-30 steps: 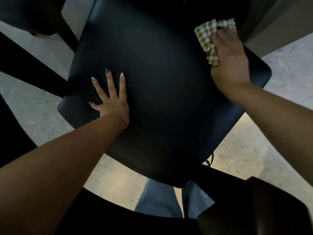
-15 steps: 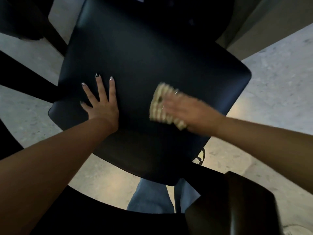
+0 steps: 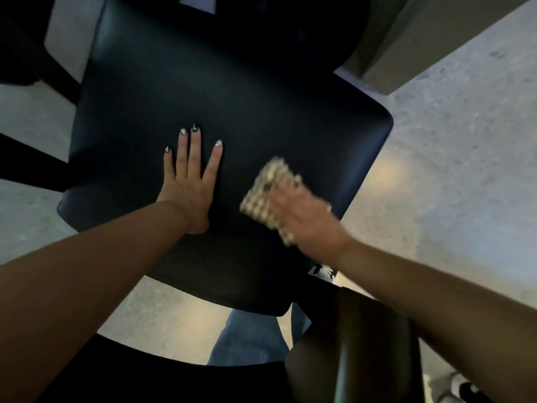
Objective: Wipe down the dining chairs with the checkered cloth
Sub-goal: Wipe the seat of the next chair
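Note:
A black dining chair seat [image 3: 220, 82] fills the middle of the head view. My left hand [image 3: 190, 181] lies flat on it with straight, spread fingers, left of centre. My right hand [image 3: 302, 216] presses the crumpled checkered cloth [image 3: 266, 193] onto the seat's near right part; hand and cloth are blurred by motion. How my right fingers lie on the cloth is too blurred to tell. The cloth pokes out beyond my fingers toward the left and the far side.
Another dark chair's back [image 3: 357, 353] stands close at the lower right, and a dark edge [image 3: 145, 370] curves along the bottom. Dark furniture legs [image 3: 26, 167] cross the left side. Pale speckled floor [image 3: 450, 170] lies right; a grey block [image 3: 430, 39] stands at the upper right.
My right hand swept the cloth from the seat's far right corner toward me, to the near right part. My left hand shifted slightly rightward on the seat.

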The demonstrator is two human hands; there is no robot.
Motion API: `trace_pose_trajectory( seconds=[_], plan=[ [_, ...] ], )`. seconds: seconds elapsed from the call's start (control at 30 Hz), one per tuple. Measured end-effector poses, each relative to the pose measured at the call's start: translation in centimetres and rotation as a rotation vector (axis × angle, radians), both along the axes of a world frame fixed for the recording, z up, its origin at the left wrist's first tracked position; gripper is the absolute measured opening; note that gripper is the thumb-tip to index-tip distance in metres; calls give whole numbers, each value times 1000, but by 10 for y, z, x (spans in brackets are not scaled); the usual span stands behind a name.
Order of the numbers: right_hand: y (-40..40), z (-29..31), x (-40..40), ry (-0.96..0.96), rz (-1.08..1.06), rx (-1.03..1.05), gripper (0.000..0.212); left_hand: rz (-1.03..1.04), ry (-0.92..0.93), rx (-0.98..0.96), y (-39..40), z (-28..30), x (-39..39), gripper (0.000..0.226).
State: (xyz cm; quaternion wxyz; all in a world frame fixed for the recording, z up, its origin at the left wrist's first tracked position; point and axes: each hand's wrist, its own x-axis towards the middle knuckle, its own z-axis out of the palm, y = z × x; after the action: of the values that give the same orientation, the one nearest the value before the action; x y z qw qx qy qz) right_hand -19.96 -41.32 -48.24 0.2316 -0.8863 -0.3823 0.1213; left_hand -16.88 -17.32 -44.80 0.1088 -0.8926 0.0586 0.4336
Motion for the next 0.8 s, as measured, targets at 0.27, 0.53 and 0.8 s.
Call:
trace_pose_trajectory(
  seconds=[0.27, 0.53, 0.8],
  plan=[
    [-49, 7, 26, 138, -189, 56, 53, 8, -6, 11, -4, -1, 0, 150],
    [-58, -13, 36, 92, -741, 6, 73, 7, -25, 15, -5, -3, -2, 147],
    [-63, 16, -24, 159, 252, -40, 44, 29, -21, 15, -6, -1, -2, 149]
  ],
)
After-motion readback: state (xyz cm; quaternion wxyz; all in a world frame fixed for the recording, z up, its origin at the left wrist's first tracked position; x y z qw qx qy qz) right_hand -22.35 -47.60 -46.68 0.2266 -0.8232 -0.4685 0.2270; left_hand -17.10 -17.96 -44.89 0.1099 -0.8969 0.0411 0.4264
